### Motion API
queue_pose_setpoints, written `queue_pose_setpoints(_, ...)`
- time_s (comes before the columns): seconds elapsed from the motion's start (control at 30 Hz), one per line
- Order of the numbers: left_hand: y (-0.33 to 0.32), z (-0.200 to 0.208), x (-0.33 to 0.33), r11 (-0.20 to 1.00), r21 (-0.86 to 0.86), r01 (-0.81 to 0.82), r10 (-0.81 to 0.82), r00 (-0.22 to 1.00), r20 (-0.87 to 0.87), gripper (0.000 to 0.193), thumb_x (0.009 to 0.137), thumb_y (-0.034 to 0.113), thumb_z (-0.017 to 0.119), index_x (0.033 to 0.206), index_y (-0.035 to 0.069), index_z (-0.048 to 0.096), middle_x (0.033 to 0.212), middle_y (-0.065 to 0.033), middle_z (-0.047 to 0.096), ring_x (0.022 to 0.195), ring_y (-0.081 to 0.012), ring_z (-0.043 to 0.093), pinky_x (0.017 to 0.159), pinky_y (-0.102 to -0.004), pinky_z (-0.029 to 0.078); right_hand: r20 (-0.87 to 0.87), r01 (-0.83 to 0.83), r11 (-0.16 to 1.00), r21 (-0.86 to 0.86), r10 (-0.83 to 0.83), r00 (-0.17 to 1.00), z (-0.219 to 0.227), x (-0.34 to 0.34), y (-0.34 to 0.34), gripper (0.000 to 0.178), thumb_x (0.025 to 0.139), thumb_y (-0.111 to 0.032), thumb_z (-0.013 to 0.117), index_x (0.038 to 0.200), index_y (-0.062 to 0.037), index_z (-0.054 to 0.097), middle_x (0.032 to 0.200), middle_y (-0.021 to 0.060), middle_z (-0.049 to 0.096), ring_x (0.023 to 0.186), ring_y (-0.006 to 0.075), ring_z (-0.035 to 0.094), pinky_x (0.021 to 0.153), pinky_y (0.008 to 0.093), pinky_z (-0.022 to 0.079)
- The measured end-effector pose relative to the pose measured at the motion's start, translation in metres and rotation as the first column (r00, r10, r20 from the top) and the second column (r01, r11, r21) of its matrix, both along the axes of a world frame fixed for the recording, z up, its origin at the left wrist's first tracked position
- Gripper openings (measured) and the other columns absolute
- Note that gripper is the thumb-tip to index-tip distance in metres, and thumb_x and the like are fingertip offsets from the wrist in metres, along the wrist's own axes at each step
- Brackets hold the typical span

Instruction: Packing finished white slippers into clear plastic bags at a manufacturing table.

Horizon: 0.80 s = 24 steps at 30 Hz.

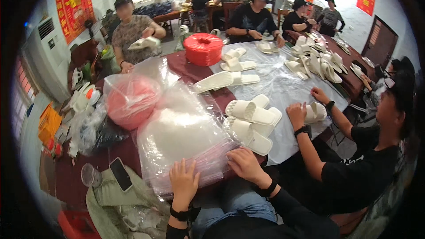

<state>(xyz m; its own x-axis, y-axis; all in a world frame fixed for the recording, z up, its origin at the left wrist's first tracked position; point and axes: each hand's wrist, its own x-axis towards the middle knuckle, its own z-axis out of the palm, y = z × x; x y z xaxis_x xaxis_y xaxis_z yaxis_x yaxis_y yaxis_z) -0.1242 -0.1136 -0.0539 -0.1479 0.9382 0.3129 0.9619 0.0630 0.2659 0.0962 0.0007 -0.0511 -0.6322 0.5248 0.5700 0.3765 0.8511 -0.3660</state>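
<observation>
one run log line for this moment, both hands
left hand: spread on clear plastic bags | right hand: at bags' right edge | right of bags: white slippers | left of bags: smartphone

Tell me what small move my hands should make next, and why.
Perhaps lift one layer at the near right corner of the stack of clear plastic bags with your right hand. Its fingers are curled at that corner, though whether they already pinch a layer is hard to tell. Your left hand lies on the near edge, so it could steady the rest.
</observation>
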Motion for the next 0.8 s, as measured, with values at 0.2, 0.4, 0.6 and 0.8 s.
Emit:
queue_pose_setpoints(0.2,-0.003,-0.005,0.008,0.999,0.039,0.006,-0.006,1.0,0.009,0.04,0.079,0.026,0.061,0.117,0.013,0.057,0.131,-0.0197,0.04,0.121,-0.0421,0.035,0.1,-0.0544,0.026,-0.016,0.129,0.99,-0.054,-0.13,0.991,0.001,0.008,0.012,0.032,0.076,-0.013,0.064,0.105,-0.0031,0.057,0.099,0.0133,0.06,0.094,0.0306,0.055,0.084,0.0393,0.042)
queue_pose_setpoints(0.4,-0.003,0.032,0.022,0.957,0.27,0.104,-0.176,0.95,0.259,0.032,0.078,0.014,0.061,0.11,0.008,0.059,0.13,-0.0219,0.041,0.119,-0.041,0.038,0.099,-0.0501,0.03,-0.188,-0.245,0.945,-0.216,0.206,0.96,0.009,-0.03,-0.015,0.04,0.077,-0.016,0.067,0.113,-0.0052,0.055,0.105,0.0141,0.058,0.097,0.0311,0.054,0.084,0.038,0.042)
queue_pose_setpoints(0.6,0.002,0.059,0.038,0.876,0.482,0.027,-0.303,0.808,0.505,0.024,0.082,0.009,0.054,0.104,0.003,0.06,0.124,-0.0249,0.045,0.111,-0.0375,0.048,0.092,-0.0437,0.039,-0.407,-0.648,0.327,-0.688,0.566,0.717,0.037,-0.052,-0.088,0.053,0.076,-0.024,0.073,0.118,-0.0005,0.05,0.095,0.0125,0.061,0.084,0.0215,0.058,0.072,0.0352,0.047)
queue_pose_setpoints(0.8,-0.001,0.063,0.05,0.913,0.407,-0.031,-0.408,-0.087,0.909,0.027,0.089,0.021,0.05,0.11,0.005,0.056,0.127,-0.0191,0.044,0.111,-0.0358,0.048,0.096,-0.0476,0.037,-0.383,-0.551,0.097,-0.829,0.619,0.686,0.012,-0.058,-0.098,0.058,0.076,-0.028,0.074,0.118,0.0021,0.048,0.091,0.0101,0.064,0.084,0.0163,0.058,0.073,0.0321,0.048)
